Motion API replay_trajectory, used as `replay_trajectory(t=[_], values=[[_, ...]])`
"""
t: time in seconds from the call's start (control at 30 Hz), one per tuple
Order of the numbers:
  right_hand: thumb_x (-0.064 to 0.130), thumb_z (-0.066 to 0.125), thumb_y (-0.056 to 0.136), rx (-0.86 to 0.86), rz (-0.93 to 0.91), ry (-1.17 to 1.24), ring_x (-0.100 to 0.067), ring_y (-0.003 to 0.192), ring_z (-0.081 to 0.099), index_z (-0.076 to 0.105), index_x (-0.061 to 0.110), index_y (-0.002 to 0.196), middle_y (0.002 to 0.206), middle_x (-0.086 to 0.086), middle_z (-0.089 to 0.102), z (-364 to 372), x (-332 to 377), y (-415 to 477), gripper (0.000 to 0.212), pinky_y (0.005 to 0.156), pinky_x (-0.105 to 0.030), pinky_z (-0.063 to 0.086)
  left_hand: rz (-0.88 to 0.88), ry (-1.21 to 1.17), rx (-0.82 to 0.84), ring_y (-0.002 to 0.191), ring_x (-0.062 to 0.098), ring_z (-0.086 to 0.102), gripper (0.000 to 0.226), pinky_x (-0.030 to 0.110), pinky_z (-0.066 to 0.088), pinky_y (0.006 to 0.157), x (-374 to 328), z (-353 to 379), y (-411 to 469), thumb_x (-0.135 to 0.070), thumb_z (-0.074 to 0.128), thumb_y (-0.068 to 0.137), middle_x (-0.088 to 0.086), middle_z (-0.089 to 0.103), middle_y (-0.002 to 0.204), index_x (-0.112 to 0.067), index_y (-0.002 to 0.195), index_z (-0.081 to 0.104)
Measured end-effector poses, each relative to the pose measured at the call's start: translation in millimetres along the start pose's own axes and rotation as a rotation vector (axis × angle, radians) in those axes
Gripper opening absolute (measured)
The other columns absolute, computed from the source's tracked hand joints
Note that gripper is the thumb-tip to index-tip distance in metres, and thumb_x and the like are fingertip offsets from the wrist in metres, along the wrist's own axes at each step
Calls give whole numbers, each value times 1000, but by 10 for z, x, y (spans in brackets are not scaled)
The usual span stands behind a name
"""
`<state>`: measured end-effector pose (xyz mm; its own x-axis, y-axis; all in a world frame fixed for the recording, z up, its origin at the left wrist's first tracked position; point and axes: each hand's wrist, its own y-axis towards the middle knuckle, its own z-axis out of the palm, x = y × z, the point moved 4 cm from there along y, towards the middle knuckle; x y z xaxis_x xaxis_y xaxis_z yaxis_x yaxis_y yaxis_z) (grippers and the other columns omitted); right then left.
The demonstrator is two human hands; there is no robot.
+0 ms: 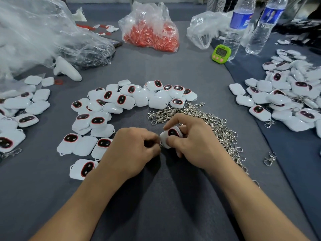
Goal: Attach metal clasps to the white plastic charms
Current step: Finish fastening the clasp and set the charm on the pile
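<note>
Two bare hands meet at the middle of a grey cloth-covered table (165, 202), forearms angled in from the lower corners. The right hand (196, 143) grips a white charm (171, 136) between thumb and curled fingers, its dark red-rimmed face turned up. The left hand (133, 150), knuckles up and fingers curled tight, pinches a clasp (160, 144) against the charm's lower edge; only a glint of it shows. A heap of metal clasps (213, 126) lies just behind and under the right hand, trailing along that wrist. An arc of loose charms (111, 108) crowds close to the left hand, one near its wrist. More charms are piled at the far right (284, 94) and far left (17, 108). Bare cloth lies around the forearms toward the person. A green timer (221, 53) and water bottles (238, 26) stand well back.
</note>
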<state>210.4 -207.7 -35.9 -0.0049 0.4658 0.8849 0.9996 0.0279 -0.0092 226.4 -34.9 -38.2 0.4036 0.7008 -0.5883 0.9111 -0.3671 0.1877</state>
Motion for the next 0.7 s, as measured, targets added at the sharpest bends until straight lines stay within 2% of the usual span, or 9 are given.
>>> replay_trajectory(t=[0.2, 0.33, 0.4, 0.5, 0.6, 0.7], values=[[10, 75, 84, 8, -3, 7, -13, 42, 60, 66, 28, 87, 64, 2, 70, 14, 22, -43, 21, 45, -23, 48, 11, 50, -95, 71, 6, 61, 7, 31, 48, 69, -70, -6, -68, -26, 79, 77, -11, 71, 75, -28, 83, 79], [9, 74, 83, 4, 3, 33, -14, 41, 61, 66, 27, 86, 62, 3, 69, 40, 13, -46, 20, 43, -20, 46, 2, 113, -144, 69, 13, 63, 13, 34, 49, 67, -116, 15, -83, -38, 73, 77, -8, 71, 71, -26, 80, 78], [8, 73, 82, -12, 17, 69, -14, 41, 61, 66, 27, 87, 61, 4, 69, 54, -5, -52, 21, 42, -20, 44, -9, 94, -171, 67, 10, 62, 7, 34, 49, 68, -114, 5, -82, -32, 81, 76, -9, 70, 70, -27, 79, 78], [5, 71, 85, -44, 60, 173, -18, 43, 59, 67, 26, 89, 63, -3, 70, 67, -45, -37, 22, 41, -23, 42, -22, 1, -204, 71, 6, 63, 13, 22, 47, 66, -85, -14, -69, -23, 86, 72, -14, 70, 69, -30, 80, 78], [-5, 67, 87, -57, 134, 418, -19, 42, 53, 69, 20, 88, 64, -10, 67, 54, -69, -5, 25, 37, -24, 36, -42, -192, -217, 68, 2, 67, 21, 16, 50, 63, -40, -44, -39, -18, 85, 74, -20, 72, 75, -34, 87, 80], [-7, 61, 90, 0, 225, 669, -16, 40, 47, 69, 13, 91, 70, -15, 65, 53, -65, -4, 22, 36, -21, 30, -91, -411, -187, 70, -2, 70, 23, 11, 51, 64, 7, -63, 0, -19, 87, 76, -21, 75, 79, -35, 92, 82]])
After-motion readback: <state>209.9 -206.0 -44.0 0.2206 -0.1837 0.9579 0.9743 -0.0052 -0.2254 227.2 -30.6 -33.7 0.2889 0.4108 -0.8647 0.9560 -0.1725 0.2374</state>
